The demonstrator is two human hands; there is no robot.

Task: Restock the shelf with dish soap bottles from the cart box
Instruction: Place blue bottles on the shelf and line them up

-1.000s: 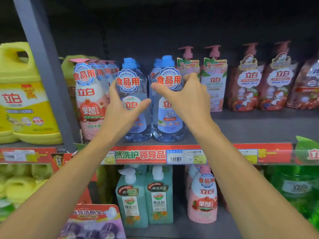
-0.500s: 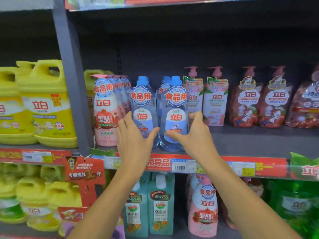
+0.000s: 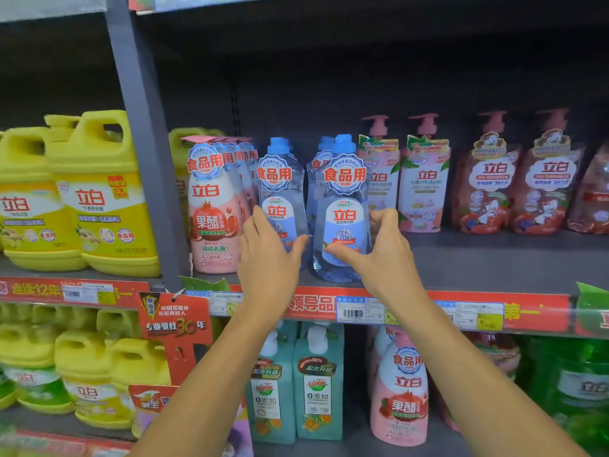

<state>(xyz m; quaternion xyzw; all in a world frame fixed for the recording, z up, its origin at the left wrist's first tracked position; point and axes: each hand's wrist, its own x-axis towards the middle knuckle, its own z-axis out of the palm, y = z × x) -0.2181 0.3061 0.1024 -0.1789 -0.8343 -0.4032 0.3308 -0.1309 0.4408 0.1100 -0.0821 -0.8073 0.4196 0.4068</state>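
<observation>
Two clear-blue dish soap bottles with blue caps stand at the front of the grey middle shelf [image 3: 478, 265]. My left hand [image 3: 267, 258] wraps the lower body of the left blue bottle [image 3: 280, 189], fingers on its left side and thumb across the front. The right blue bottle [image 3: 344, 206] is held by my right hand [image 3: 382, 255], thumb on the front label and fingers behind its right side. This bottle leans slightly, with its base near the shelf's front edge. A third blue bottle [image 3: 324, 150] stands behind it. No cart or box is in view.
Pink pomegranate bottles [image 3: 211, 219] stand just left of the blue ones and pink pump bottles [image 3: 423, 186] just right. Red pouches [image 3: 484, 189] fill the far right. Yellow jugs [image 3: 102, 199] sit beyond the grey upright [image 3: 141, 143]. A red price strip [image 3: 316, 303] edges the shelf; more bottles stand below.
Both hands have slid down from the bottles' round top labels to their lower bodies. The view has tipped upward, showing more of the shelf above.
</observation>
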